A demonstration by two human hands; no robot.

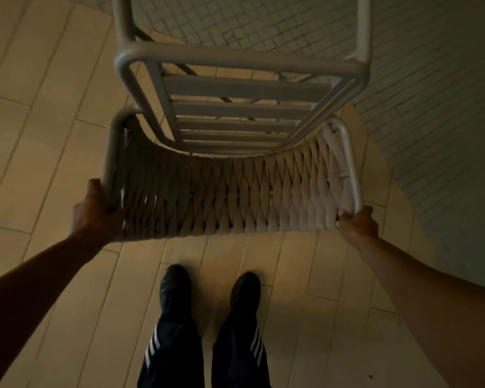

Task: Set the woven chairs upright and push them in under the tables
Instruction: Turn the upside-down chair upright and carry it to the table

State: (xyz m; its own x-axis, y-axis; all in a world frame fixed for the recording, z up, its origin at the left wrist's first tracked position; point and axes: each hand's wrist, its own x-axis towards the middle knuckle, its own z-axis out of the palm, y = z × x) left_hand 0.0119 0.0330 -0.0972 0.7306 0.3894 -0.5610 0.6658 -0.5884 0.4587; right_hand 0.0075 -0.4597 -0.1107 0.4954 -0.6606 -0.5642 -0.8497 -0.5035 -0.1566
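A woven chair with a pale metal tube frame is in front of me, tipped so its slatted seat underside and legs face up and away. Its rope-woven backrest hangs nearest to me. My left hand grips the left corner of the backrest frame. My right hand grips the right corner of the frame. The chair looks lifted off the floor, its legs running out of the top of the view. No table is in view.
Beige plank tiles cover the floor under me. A zone of small grey mosaic tiles lies to the right and ahead. My two dark shoes stand just behind the chair.
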